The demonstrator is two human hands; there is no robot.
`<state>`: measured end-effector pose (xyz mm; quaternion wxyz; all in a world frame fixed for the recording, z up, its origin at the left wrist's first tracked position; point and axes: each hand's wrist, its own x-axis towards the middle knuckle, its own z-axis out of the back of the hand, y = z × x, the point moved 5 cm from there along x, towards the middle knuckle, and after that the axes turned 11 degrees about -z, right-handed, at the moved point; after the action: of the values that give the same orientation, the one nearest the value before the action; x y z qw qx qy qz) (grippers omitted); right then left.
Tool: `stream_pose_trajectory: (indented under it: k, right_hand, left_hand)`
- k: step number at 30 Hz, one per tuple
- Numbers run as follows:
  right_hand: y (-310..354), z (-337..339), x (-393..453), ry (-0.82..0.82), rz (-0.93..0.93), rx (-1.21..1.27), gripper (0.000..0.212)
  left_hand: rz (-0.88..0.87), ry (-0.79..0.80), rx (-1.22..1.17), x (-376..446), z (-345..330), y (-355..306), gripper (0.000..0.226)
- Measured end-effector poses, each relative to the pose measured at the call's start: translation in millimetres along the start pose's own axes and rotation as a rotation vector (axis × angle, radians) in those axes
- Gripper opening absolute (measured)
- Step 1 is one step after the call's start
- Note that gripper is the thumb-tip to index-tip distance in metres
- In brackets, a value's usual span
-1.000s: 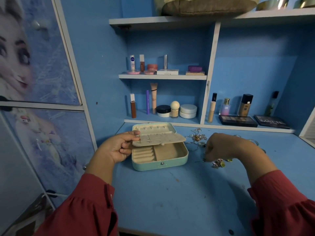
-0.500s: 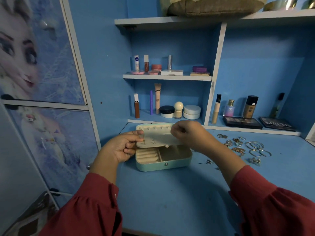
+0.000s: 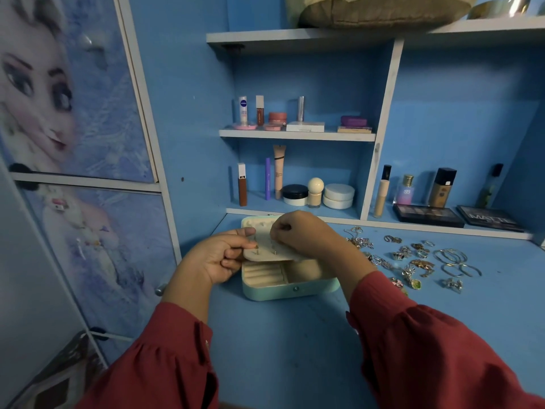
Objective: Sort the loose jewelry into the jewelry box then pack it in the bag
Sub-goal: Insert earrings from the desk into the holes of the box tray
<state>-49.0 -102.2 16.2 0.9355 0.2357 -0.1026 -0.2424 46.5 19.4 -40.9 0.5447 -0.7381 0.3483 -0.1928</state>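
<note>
Jewelry box [image 3: 283, 286], mint green, sits open on the blue desk [image 3: 280, 349] in front of the shelves, its lid lying back toward the wall. A cream insert panel [image 3: 272, 252] is raised over the box's compartments. The left hand [image 3: 215, 258] grips the panel's left edge, thumb on top and fingers curled beneath. The right hand [image 3: 300, 234] hovers over the panel with fingertips pinched together; what it pinches is too small to make out. Two small studs [image 3: 265, 252] stand in the panel's front edge. Loose jewelry [image 3: 413, 258], rings, bangles and chains, lies scattered on the desk just right of the box. Cosmetics [image 3: 295, 193] line the shelves behind.
</note>
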Motion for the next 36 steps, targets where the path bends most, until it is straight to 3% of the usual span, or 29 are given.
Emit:
stream_pose_trajectory:
  k: [12,25,36]
  right_hand:
    - [-3,0,-3,0.029,0.020,0.051,0.018]
    - [7,-4,-3,0.012,0.093,-0.151,0.016]
    - [2,1,-4,0.040,0.073,-0.063,0.016]
  left_hand:
    - [-0.005,-0.001,0.005,-1,-1,-1,0.026]
    - [-0.005,-0.008,0.008,-2,-1,-1,0.026]
    - [-0.009,-0.007,0.016,-1,0,-1,0.027]
